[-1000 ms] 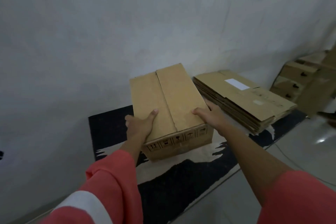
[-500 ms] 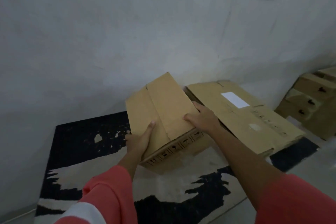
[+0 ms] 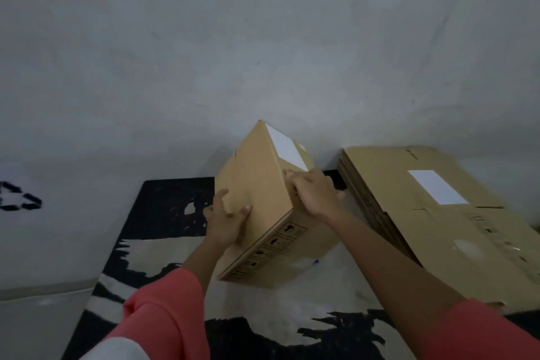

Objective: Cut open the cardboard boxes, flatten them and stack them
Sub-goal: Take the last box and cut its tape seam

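A closed brown cardboard box (image 3: 257,184) stands tipped on one edge on the rug, with a white label on its far right face and handling symbols along its near end. My left hand (image 3: 226,221) lies against the box's left face near the lower end, thumb on the face. My right hand (image 3: 314,191) grips the box's upper ridge, fingers curled over it. To the right lies a stack of flattened boxes (image 3: 420,204), the top one with a white label.
A black and cream rug (image 3: 163,245) covers the floor under the box. A pale wall rises close behind. A small blue-tipped object (image 3: 315,261) lies on the rug just right of the box. A black recycling mark (image 3: 17,196) shows at far left.
The box has been rolled over to the left onto an edge, so its labelled side now shows. Both hands moved with it. The view has shifted left.
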